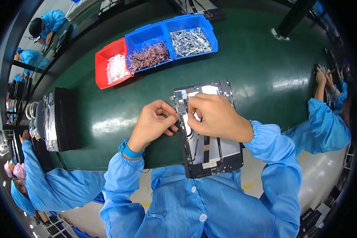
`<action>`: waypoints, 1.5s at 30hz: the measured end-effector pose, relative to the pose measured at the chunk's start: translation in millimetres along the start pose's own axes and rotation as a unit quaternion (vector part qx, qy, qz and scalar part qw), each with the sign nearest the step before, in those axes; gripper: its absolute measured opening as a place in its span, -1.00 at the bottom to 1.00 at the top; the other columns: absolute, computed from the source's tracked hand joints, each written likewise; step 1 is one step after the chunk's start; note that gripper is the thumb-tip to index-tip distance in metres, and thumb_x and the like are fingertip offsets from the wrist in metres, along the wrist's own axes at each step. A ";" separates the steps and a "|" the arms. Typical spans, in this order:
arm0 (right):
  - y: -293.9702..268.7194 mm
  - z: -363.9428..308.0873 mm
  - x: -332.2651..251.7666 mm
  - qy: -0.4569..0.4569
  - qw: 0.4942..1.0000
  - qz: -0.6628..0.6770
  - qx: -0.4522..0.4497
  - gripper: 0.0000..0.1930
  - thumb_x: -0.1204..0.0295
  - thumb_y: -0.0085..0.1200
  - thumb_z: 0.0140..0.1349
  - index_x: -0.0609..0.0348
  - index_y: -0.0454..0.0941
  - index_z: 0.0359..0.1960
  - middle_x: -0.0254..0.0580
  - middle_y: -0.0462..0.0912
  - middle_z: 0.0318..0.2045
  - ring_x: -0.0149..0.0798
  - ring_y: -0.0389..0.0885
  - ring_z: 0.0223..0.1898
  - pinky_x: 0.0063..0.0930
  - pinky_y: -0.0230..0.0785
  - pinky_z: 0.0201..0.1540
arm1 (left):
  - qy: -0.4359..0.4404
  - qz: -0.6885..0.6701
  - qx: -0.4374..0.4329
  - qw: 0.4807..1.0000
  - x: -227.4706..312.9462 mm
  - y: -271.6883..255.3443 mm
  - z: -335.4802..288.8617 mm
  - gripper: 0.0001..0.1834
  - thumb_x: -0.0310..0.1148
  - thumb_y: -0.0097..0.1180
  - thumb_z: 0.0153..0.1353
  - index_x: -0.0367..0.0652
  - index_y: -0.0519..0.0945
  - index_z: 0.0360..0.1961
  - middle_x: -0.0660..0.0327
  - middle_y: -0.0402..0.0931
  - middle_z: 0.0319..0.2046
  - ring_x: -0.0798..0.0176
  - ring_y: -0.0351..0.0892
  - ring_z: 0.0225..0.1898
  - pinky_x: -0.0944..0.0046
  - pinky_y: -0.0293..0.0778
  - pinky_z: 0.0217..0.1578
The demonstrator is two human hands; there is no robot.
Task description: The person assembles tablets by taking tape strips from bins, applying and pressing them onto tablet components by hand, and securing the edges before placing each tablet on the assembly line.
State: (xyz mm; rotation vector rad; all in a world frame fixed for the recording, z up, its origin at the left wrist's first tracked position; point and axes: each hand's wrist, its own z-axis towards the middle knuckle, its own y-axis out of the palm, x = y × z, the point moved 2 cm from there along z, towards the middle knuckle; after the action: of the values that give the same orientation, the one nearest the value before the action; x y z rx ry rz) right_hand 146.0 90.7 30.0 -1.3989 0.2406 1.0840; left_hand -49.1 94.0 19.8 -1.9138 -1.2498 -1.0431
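An opened tablet [213, 148] lies at the table's front edge, its lower end reaching over it. Its inside faces up, with white panels, dark flat cables and a narrow circuit board [180, 104] along the upper left. My left hand [156, 122] is closed at the tablet's left edge, thumb and forefinger pinched together by the board. Over the upper middle of the tablet, my right hand [216, 115] is closed too, fingertips pinched close to the board. Whatever either hand pinches is too small or hidden. A blue strap [131, 150] circles my left wrist.
Beyond the tablet stand a red bin [103, 71] of small white parts, a blue bin [141, 33] of brownish thin pieces and another blue bin [182, 23] of silvery strips. Stacked dark panels [63, 119] stand at left. Co-workers sit on both sides.
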 end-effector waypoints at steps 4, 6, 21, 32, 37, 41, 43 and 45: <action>-1.3 5.2 0.5 -0.001 1.000 0.002 -0.011 -0.89 0.45 0.16 -0.06 0.21 0.53 -0.55 -0.15 0.52 -0.65 -0.15 0.53 -0.60 -0.30 0.34 -0.56 | 0.004 0.008 -0.016 1.000 3.3 1.8 3.3 -0.86 -0.51 0.18 0.18 -0.29 0.46 -0.32 0.18 0.56 -0.44 0.35 0.64 -0.52 0.44 0.54 -0.62; -7.7 12.1 -0.2 -0.002 1.000 -0.005 -0.027 -0.89 0.44 0.17 -0.06 0.22 0.54 -0.55 -0.15 0.52 -0.66 -0.18 0.53 -0.62 -0.33 0.34 -0.57 | 0.002 0.015 -0.028 1.000 2.3 1.9 5.9 -0.84 -0.50 0.21 0.13 -0.32 0.47 -0.35 0.16 0.55 -0.46 0.33 0.64 -0.55 0.42 0.53 -0.67; -116.1 171.2 140.2 0.373 0.819 0.382 0.211 -0.30 0.33 0.22 0.18 0.38 0.15 0.27 0.34 0.06 0.24 0.16 0.56 -0.06 -0.04 0.57 -0.05 | 0.060 -0.025 -0.020 0.998 -13.2 1.0 1.2 -0.66 -0.21 0.28 0.21 -0.27 0.46 -0.34 0.22 0.51 -0.52 0.41 0.56 -0.64 0.46 0.35 -0.76; -110.3 242.9 186.7 0.317 0.714 0.575 0.244 -0.80 0.46 0.18 0.19 0.22 0.38 -0.35 -0.19 0.36 -0.48 -0.40 0.25 -0.68 -0.63 -0.04 -0.75 | 0.071 -0.021 -0.009 0.997 -5.3 4.7 -1.3 -0.69 -0.28 0.27 0.22 -0.32 0.46 -0.29 0.19 0.51 -0.49 0.40 0.56 -0.63 0.45 0.40 -0.74; -148.4 206.2 206.5 0.244 0.649 0.649 0.312 -0.79 0.43 0.13 0.20 0.16 0.32 -0.40 -0.21 0.36 -0.53 -0.42 0.22 -0.73 -0.60 -0.10 -0.79 | 0.083 -0.092 0.007 0.992 -10.7 -1.5 0.0 -0.76 -0.37 0.20 0.27 -0.35 0.45 -0.28 0.16 0.52 -0.50 0.40 0.53 -0.64 0.45 0.44 -0.71; -167.6 96.0 213.4 0.244 0.724 0.522 0.380 -0.77 0.33 0.14 0.19 0.22 0.41 -0.34 -0.23 0.40 -0.51 -0.44 0.24 -0.74 -0.62 -0.04 -0.78 | 0.121 -0.110 0.056 0.985 -12.7 -7.2 -1.4 -0.82 -0.44 0.22 0.24 -0.34 0.50 -0.30 0.20 0.52 -0.54 0.45 0.48 -0.63 0.45 0.39 -0.68; -168.8 35.7 204.0 0.322 0.723 0.438 0.427 -0.79 0.32 0.17 0.20 0.19 0.45 -0.38 -0.26 0.44 -0.51 -0.42 0.30 -0.70 -0.66 0.01 -0.72 | 0.227 -0.012 0.124 0.966 -14.6 -10.9 10.9 -0.86 -0.47 0.23 0.21 -0.33 0.53 -0.34 0.20 0.52 -0.53 0.46 0.46 -0.61 0.42 0.38 -0.64; -171.5 -18.4 200.0 0.291 0.759 0.435 0.387 -0.78 0.29 0.17 0.24 0.17 0.46 -0.37 -0.31 0.48 -0.51 -0.46 0.27 -0.73 -0.65 -0.01 -0.74 | 0.351 0.146 0.224 0.897 20.7 -4.3 4.2 -0.95 -0.56 0.25 0.11 -0.27 0.60 -0.42 0.20 0.49 -0.50 0.43 0.43 -0.59 0.36 0.35 -0.55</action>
State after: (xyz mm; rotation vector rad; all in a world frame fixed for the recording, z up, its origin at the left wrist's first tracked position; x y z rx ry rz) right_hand 384.0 200.6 -1.7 -0.7629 1.7356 1.0100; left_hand -46.9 108.1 35.9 -1.1543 -0.6749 -1.0332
